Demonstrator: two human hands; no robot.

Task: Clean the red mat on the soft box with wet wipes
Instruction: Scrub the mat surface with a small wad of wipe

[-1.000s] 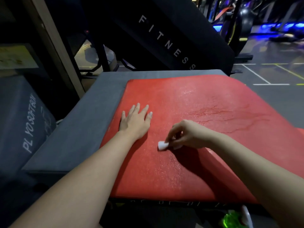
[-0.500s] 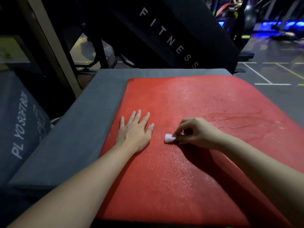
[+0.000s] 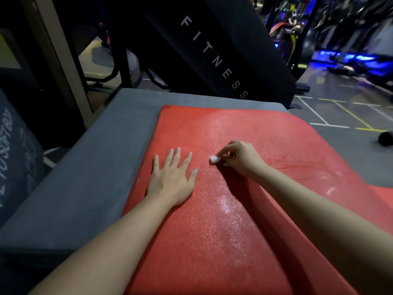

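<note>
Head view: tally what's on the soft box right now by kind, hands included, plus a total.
Mats: 1, red mat
Wipes: 1, wipe
Hands: 2, left hand, right hand
Total: 4

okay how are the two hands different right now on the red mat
The left hand lies flat, palm down, fingers spread and empty; the right hand is curled, pinching a small white wipe. The left sits nearer the red mat's left edge, the right nearer its middle. Both are bare and over the mat.
</note>
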